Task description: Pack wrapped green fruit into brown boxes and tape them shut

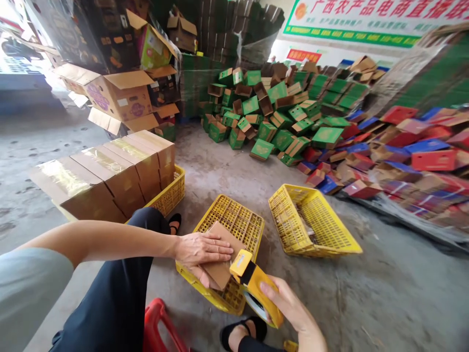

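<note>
A brown cardboard box (pixel 223 274) lies on an upturned yellow plastic crate (pixel 242 215) in front of me. My left hand (pixel 203 252) rests flat across the box, fingers stretched out and pressing on its top. In my right hand (pixel 284 298) is a yellow tape dispenser (pixel 266 293) with a roll of tape in it, gripped from the right side. The dispenser's front end meets the right edge of the box. Whether tape is stuck to the cardboard there, I cannot tell.
Taped brown boxes (pixel 120 171) stand in a row in a yellow crate (pixel 178 188) at left. Another yellow crate (pixel 326 230) sits at right. A red stool (pixel 161 325) is beneath me. Green boxes (pixel 262 149) and red-blue boxes (pixel 432 161) lie heaped behind.
</note>
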Demonstrator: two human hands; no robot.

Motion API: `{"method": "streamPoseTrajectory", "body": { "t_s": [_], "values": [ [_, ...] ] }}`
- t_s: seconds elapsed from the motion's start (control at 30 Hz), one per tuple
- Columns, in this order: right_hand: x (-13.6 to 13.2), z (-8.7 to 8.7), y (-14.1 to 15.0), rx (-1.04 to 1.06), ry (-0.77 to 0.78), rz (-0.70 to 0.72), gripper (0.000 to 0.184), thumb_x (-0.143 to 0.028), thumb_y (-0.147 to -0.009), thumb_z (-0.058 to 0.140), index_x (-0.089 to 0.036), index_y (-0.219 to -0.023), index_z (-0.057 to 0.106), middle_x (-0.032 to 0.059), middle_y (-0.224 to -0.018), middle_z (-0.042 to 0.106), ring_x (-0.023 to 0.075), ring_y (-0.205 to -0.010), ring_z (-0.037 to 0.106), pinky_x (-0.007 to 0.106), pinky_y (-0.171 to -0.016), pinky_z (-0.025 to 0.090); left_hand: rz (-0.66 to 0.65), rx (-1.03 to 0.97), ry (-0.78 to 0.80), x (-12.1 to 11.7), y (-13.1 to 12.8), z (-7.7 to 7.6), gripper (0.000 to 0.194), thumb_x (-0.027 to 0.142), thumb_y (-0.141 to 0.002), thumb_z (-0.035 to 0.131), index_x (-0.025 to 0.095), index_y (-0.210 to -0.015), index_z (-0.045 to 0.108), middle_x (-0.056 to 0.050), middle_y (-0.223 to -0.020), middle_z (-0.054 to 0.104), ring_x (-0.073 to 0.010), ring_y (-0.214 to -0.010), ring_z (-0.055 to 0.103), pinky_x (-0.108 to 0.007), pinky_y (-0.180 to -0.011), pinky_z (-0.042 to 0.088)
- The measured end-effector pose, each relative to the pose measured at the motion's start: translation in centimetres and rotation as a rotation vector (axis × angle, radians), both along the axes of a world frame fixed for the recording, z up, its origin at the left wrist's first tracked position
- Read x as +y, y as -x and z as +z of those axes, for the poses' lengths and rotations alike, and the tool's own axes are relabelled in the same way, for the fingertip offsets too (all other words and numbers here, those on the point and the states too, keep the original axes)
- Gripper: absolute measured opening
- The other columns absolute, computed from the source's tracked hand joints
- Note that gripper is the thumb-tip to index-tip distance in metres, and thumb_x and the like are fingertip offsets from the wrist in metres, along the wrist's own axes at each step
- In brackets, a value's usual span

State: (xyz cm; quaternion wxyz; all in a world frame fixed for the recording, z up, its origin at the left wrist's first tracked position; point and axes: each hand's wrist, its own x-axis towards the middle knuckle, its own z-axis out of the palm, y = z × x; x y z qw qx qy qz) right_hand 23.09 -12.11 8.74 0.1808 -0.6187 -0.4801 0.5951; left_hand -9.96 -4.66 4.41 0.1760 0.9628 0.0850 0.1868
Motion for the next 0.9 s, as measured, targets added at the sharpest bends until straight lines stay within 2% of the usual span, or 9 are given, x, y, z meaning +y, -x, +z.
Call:
{"method": "streamPoseTrajectory", "body": {
  "t_s": [0.1, 0.17, 0.27, 0.37, 0.5, 0.67, 0.9],
  "values": [
    [-0.2, -0.9, -0.1, 0.058, 0.015, 0.042, 0.08, -0.084, -0.063, 0.075, -0.015, -0.104, 0.072, 0.0041, -0.075, 0.07, 0.0179, -0.055, 0.062, 0.029, -0.05, 0.051, 0.02, -0.023, 0.002, -0.3, -1.2, 0.3, 0.087, 0.068, -0.096, 0.054, 0.005, -0.154, 0.044, -0.024, -0.156, 0.049, -0.0325, -0.152, 0.039, -0.041, -0.129, 0.027],
    [-0.4, -1.5, 0.1, 0.081, 0.005, 0.017, 0.076, -0.083, -0.066, 0.074, -0.015, -0.101, 0.071, 0.0018, -0.07, 0.068, 0.0163, -0.051, 0.059, 0.028, -0.048, 0.05, 0.03, -0.025, 0.011, -0.5, -1.6, 0.4, 0.088, 0.067, -0.096, 0.055, 0.002, -0.155, 0.041, -0.026, -0.158, 0.044, -0.033, -0.152, 0.038, -0.042, -0.129, 0.028],
    [-0.7, -2.0, 0.2, 0.103, -0.051, -0.029, 0.069, -0.077, -0.07, 0.076, -0.015, -0.101, 0.072, 0.003, -0.075, 0.071, 0.017, -0.057, 0.063, 0.027, -0.052, 0.051, 0.006, -0.005, 0.012, -0.8, -1.5, 0.4, 0.101, 0.071, -0.092, 0.058, 0.002, -0.16, 0.029, -0.027, -0.164, 0.033, -0.035, -0.155, 0.031, -0.045, -0.129, 0.026],
    [-0.8, -1.9, 0.0, 0.115, -0.056, 0.0, 0.067, -0.076, -0.071, 0.076, -0.014, -0.097, 0.073, 0.0043, -0.078, 0.072, 0.0172, -0.062, 0.064, 0.026, -0.055, 0.052, -0.013, 0.011, 0.007, -0.7, -1.2, 0.2, 0.104, 0.07, -0.092, 0.059, 0.003, -0.163, 0.022, -0.027, -0.166, 0.029, -0.0363, -0.156, 0.028, -0.047, -0.129, 0.025],
    [-0.8, -1.6, -0.6, 0.104, 0.009, -0.009, 0.074, -0.08, -0.069, 0.074, -0.015, -0.102, 0.07, 0.0014, -0.071, 0.07, 0.0152, -0.053, 0.061, 0.026, -0.05, 0.05, -0.028, 0.03, 0.007, -0.5, -1.3, 0.1, 0.105, 0.067, -0.092, 0.061, 0.003, -0.164, 0.019, -0.027, -0.166, 0.026, -0.0369, -0.156, 0.027, -0.047, -0.13, 0.024],
    [-1.2, -0.8, -0.6, 0.078, 0.071, -0.007, 0.08, -0.081, -0.066, 0.075, -0.015, -0.11, 0.067, 0.0027, -0.074, 0.072, 0.0175, -0.054, 0.064, 0.027, -0.048, 0.051, -0.034, 0.06, 0.016, -0.4, -1.6, 0.2, 0.104, 0.067, -0.093, 0.06, 0.003, -0.164, 0.018, -0.026, -0.167, 0.025, -0.0358, -0.157, 0.025, -0.045, -0.13, 0.023],
    [-2.6, 2.0, 0.7, 0.059, 0.054, -0.116, 0.07, -0.081, -0.064, 0.075, -0.018, -0.095, 0.069, 0.0005, -0.068, 0.069, 0.0167, -0.05, 0.062, 0.026, -0.046, 0.05, -0.054, 0.046, 0.01, -0.1, -1.8, -0.1, 0.105, 0.069, -0.093, 0.058, 0.002, -0.164, 0.019, -0.026, -0.165, 0.03, -0.0344, -0.156, 0.027, -0.044, -0.13, 0.024]
  ]
}}
